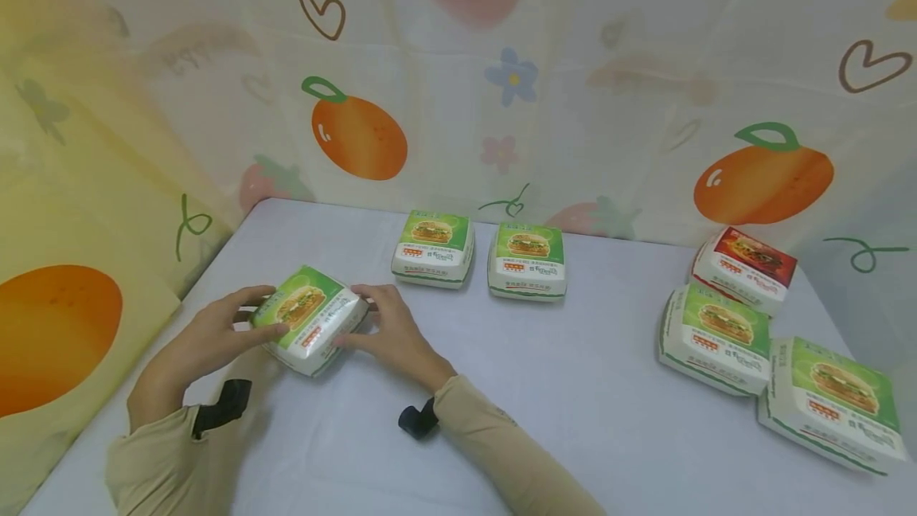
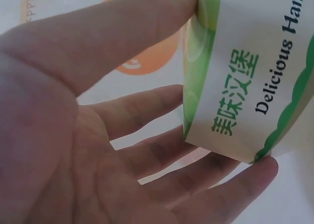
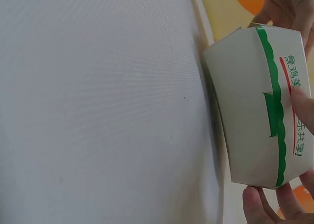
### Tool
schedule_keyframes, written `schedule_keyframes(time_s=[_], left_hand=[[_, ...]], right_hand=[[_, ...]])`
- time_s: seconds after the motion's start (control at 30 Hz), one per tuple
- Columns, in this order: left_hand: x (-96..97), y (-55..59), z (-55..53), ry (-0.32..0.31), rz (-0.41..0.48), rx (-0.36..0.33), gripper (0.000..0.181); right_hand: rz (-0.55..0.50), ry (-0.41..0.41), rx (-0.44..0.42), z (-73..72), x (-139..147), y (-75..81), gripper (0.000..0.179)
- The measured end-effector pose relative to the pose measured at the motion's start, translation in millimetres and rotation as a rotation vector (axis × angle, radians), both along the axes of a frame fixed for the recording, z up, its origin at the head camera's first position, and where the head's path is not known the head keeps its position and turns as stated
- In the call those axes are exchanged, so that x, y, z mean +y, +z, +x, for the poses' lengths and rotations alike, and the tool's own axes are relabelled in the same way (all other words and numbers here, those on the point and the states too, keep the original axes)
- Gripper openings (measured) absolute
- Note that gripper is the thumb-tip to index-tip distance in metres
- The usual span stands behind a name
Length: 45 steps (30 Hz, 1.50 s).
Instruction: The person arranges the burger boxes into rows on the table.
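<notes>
Burger box [image 1: 306, 310], squarish, between fingers [image 1: 259, 336], front [image 1: 325, 351] toward head view's lower right.

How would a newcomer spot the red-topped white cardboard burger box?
Find the right end of the white-covered table. There, the red-topped box sits farthest back, beyond two green-topped white cardboard burger boxes. Its printed top is red; theirs are green.

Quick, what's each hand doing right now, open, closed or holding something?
Left hand: holding a green-topped burger box.
Right hand: holding the same box from its other side.
</notes>
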State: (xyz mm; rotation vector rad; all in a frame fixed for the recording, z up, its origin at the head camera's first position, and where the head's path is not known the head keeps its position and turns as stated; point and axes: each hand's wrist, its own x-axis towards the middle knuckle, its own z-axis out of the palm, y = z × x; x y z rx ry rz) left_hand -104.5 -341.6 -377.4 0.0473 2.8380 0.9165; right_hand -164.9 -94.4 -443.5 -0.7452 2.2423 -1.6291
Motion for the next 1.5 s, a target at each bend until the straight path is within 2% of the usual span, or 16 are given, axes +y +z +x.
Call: schedule_keyframes(time_s=[0.23,0.4,0.67,0.97,1.27,1.5], left_hand=[[9.2,7.6,1.1,-0.004,0.007,0.035,0.069],[16.5,10.4,1.5,-0.016,0.024,0.081,0.066],[27.6,11.2,0.7,-0.054,0.089,0.118,0.063],[47.1,9.4,-0.6,-0.121,0.122,0.117,0.059],[70.0,4.3,-3.8,-0.181,0.144,0.144,0.057],[88.3,4.9,-4.4,-0.232,0.148,0.185,0.057]], right_hand=[[-0.028,-0.007,0.064,1.3,13.9,3.6,0.073],[-0.007,-0.009,0.100,1.8,23.4,5.8,0.074],[0.084,-0.013,0.059,6.6,40.5,14.8,0.081],[0.155,-0.022,0.098,12.5,63.7,19.2,0.091],[0.162,-0.042,0.056,20.5,89.3,19.5,0.088],[0.174,-0.074,0.051,26.3,108.6,19.3,0.091]])
